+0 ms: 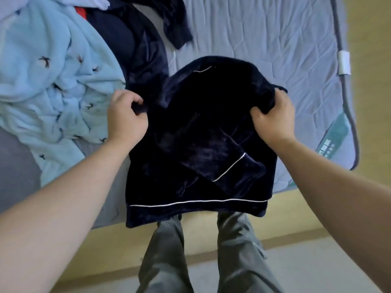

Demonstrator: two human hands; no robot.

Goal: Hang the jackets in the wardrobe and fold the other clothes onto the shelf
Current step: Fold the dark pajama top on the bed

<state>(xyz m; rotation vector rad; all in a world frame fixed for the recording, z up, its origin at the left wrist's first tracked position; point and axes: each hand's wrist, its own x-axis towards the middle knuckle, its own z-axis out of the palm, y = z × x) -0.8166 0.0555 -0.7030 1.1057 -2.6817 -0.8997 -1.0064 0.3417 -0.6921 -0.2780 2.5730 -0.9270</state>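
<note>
- I see the top (201, 127) as deep navy, edged with thin white piping.
- The fleece (53, 81) is light blue, dotted with small dark bird shapes.
- The sheet (264, 39) reads pale blue-grey to me, with a darker grey border.
- Trousers (239, 250): plain grey.
- A red patch (81, 12) shows behind the fleece.

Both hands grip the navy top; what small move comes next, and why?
Probably fold the gripped upper edge down toward the piped hem: the left hand and right hand pinch the navy top at its shoulders, and one sleeve lies folded across it.
</note>
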